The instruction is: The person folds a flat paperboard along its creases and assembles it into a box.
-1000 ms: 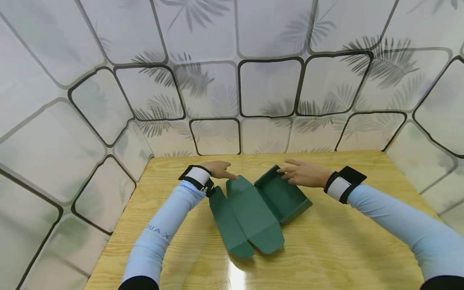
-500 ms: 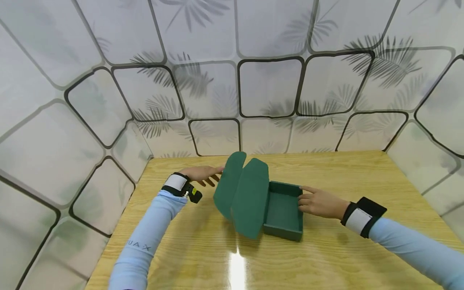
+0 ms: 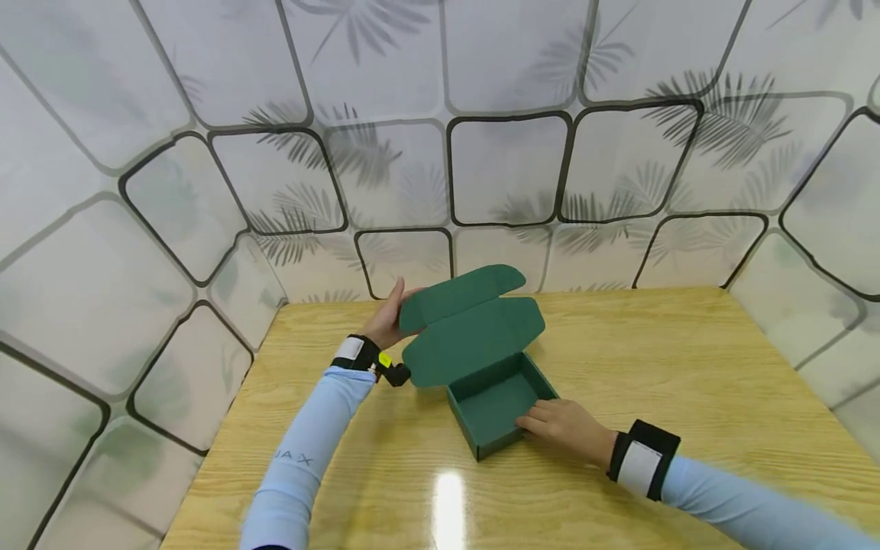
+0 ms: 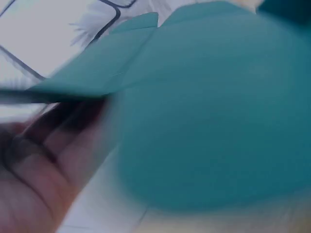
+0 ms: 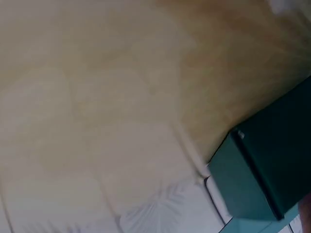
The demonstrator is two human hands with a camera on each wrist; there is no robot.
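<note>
A green cardboard mailer box (image 3: 493,405) sits on the table turned at an angle, its lid (image 3: 474,340) raised toward the back with the front flap (image 3: 457,296) bent along a crease. My left hand (image 3: 385,319) is at the flap's left end, thumb pointing up. In the left wrist view its fingers (image 4: 73,141) extend underneath the flap, supporting it. My right hand (image 3: 567,429) grips the box's near right wall, fingertips over the rim and thumb hidden. In the right wrist view, a dark box corner (image 5: 257,170) shows, with only a sliver of hand at the edge.
The wooden table (image 3: 687,397) extends around the box. A patterned curtain (image 3: 509,168) with leaf prints hangs along its back and sides. Each forearm wears a blue sleeve and a strapped wrist camera (image 3: 395,373).
The box has turned, its lid swinging from the left side to the back and lifting off the table. My left hand has gone under the flap; the right has moved nearer along the tray wall.
</note>
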